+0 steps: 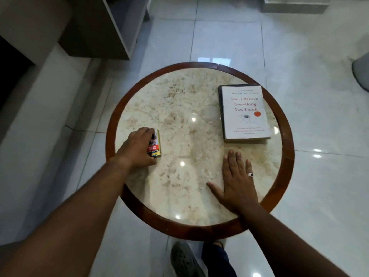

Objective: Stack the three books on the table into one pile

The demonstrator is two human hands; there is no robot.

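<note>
Head cam | left hand (137,148) fingers gripping small yellow-red book (156,143) | right hand (236,180) flat, fingers spread on round marble worktop (179,108) | white paperback (245,112) far right

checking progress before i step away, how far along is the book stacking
Partly done, it seems. The white book lies on a dark book at the table's far right, so a pile is begun. The left hand grips a small book at the left edge; the right hand rests flat, empty. Left: carrying that small book onto the pile.
</note>
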